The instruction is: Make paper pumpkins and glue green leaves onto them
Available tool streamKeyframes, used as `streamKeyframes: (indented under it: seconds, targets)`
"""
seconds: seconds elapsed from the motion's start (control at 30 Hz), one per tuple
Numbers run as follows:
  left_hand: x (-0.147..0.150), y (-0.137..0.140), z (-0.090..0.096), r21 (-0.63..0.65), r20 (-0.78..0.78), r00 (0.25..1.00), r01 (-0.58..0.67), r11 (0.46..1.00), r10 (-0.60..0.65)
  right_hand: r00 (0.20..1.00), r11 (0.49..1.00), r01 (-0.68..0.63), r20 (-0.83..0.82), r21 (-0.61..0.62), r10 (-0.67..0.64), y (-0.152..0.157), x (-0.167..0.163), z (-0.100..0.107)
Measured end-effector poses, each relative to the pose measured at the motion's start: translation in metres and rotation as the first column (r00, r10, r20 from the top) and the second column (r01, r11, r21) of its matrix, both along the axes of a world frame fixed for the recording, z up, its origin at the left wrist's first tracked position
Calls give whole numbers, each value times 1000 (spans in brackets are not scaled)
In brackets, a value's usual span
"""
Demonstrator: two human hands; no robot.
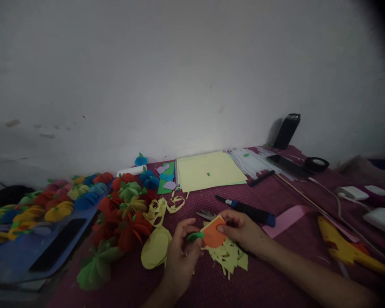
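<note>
An orange rounded paper piece (213,238) with a pale yellow edge is pinched by my right hand (240,229) at its upper right side. At the piece's left end sits a small green paper leaf (195,236), between the curled fingertips of my left hand (182,252); how the leaf joins the orange paper is hidden. Beneath both hands lies a pile of pale yellow paper scraps (232,256). Beside my left hand rests a stack of yellow paper ovals (156,248). Scissors (205,214), partly covered, lie just beyond the orange piece.
Colourful paper pumpkins (133,229) crowd the left side, more on a blue board (80,235). A blue-black utility knife (250,211) lies beyond my right hand. Yellow sheets (208,171) lie by the wall. A yellow glue gun (343,248), pink strip (288,218) and cables are right.
</note>
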State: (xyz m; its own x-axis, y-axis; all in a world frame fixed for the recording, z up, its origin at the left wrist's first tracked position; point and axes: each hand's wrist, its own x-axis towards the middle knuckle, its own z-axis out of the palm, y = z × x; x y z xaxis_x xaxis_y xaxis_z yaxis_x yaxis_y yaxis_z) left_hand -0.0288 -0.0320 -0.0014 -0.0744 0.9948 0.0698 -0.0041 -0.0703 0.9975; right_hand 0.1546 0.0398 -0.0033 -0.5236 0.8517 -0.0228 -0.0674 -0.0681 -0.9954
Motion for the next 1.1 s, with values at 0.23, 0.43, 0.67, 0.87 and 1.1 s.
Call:
streamKeyframes:
  seconds: [0.23, 0.43, 0.67, 0.87, 1.1]
  targets:
    - [-5, 7, 3, -10, 5, 994, -113, 994, 113, 995, 996, 88, -42, -2, -88, 4, 0, -7]
    - [-1, 8, 4, -124, 64, 990, -114, 986, 122, 993, 993, 72, 86, 98, -81, -1, 0, 2]
    - [-5, 9, 3, -37, 77, 986, -143, 989, 146, 996, 989, 82, 30, 126, -86, 0, -1, -1]
    - [-7, 4, -3, 16, 180, 984, -4, 1000, 1, 991, 981, 136, -11, 141, -136, 3, 0, -9]
    - [4, 6, -9, -121, 83, 994, 86, 989, -76, 996, 993, 81, 18, 85, -83, -8, -2, -2]
